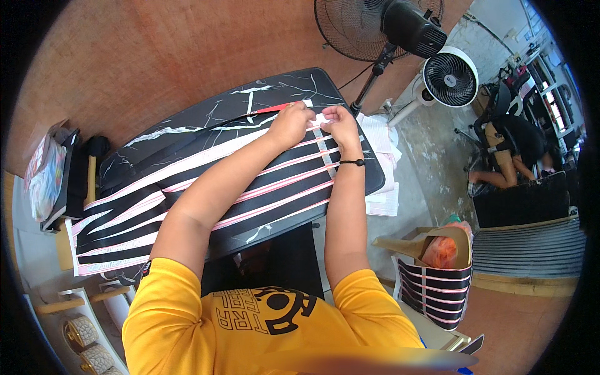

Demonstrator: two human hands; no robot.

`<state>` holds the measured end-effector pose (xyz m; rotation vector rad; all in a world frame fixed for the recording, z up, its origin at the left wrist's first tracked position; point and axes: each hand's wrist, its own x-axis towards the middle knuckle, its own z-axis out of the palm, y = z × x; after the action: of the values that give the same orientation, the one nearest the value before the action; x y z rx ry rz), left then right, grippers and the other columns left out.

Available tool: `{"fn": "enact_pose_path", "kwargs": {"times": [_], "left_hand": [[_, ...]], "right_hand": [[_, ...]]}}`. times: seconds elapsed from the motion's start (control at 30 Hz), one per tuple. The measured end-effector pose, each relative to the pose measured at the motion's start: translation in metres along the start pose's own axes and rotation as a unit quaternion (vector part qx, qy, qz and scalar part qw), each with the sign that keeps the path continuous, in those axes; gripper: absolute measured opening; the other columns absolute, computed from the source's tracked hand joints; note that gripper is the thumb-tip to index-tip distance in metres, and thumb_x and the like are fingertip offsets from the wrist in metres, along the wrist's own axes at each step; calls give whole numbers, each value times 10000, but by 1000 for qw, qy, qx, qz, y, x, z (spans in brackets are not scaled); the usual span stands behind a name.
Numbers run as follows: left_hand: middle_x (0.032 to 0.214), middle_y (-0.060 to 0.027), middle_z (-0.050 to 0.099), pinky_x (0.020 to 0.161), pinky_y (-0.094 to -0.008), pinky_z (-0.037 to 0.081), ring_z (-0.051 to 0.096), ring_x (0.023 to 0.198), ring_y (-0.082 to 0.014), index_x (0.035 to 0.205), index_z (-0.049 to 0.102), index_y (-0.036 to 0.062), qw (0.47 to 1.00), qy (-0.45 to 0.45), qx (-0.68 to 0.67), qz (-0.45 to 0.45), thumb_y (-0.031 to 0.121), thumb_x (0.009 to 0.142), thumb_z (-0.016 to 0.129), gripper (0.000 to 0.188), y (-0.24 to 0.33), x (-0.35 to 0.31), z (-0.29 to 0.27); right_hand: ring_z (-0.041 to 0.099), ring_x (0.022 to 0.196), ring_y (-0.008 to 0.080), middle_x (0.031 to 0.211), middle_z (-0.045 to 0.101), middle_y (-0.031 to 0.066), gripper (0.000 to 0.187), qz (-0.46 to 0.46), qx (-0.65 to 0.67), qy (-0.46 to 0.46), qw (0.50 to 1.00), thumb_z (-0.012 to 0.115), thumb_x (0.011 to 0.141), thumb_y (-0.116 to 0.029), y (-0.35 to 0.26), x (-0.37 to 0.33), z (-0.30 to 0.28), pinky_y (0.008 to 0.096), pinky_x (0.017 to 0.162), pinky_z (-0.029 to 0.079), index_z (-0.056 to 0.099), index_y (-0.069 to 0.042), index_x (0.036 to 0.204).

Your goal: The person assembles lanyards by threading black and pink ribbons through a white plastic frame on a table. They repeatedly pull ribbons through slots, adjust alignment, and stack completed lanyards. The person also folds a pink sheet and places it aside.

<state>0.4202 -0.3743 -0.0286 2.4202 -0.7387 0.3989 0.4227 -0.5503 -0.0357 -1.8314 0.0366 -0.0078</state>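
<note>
Long black strips (275,181) edged with white-and-pink backing paper lie side by side across a black marble-patterned table (287,84). A narrow grey band (324,152) crosses them near their right ends. My left hand (291,126) and my right hand (339,128) meet at the far right end of the topmost strip. Both have their fingers pinched at a small white end of backing paper (319,120) between them; the fingertips partly cover it. Just beyond my left hand lies a slim tool with a red handle (270,109).
A black stand fan (412,28) and a white fan (450,79) stand beyond the table. Paper sheets (382,203) hang by its right end. At lower right is a striped bag (433,290). A person (515,144) bends over at far right. A plastic-wrapped bundle (47,172) sits left.
</note>
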Motion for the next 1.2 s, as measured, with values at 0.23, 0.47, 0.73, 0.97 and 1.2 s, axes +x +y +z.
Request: {"fn": "enact_pose_path", "kwargs": {"times": [0.23,0.47,0.73,0.97,1.2], "left_hand": [[948,-179,612,863,-446,487,595,964,-370,839,700,33,999,19,0,-31,57,791,689,54,13,3,-6],[907,-171,571,811,-458,474,578,923,-366,787,613,12,998,41,29,25,-15,759,651,54,32,-15,-9],[881,-176,561,811,-455,466,572,899,-377,780,573,12,997,58,-26,-44,-39,776,641,85,68,-50,-28],[871,-173,550,770,-474,477,579,879,-374,781,599,4,998,51,-46,-11,-32,765,647,63,112,-118,-64],[892,-188,561,776,-490,478,587,880,-395,876,582,10,989,81,-43,-114,58,872,632,69,109,-138,-38]], "right_hand": [[644,807,207,927,698,93,318,-25,-78,-14,997,705,659,114,7,4,3,312,764,524,686,-7,953],[629,787,217,858,674,96,268,-72,-152,35,985,663,658,107,21,12,11,322,727,506,688,-26,889],[626,930,354,918,647,183,210,-71,-185,39,979,623,684,77,13,6,13,410,824,497,709,-58,821],[606,963,369,944,627,165,161,-207,-186,79,957,632,776,76,13,-11,21,435,852,472,686,-69,821],[637,812,214,920,656,100,145,-243,-133,140,951,646,807,48,19,-9,19,344,734,510,699,-38,912]]}}
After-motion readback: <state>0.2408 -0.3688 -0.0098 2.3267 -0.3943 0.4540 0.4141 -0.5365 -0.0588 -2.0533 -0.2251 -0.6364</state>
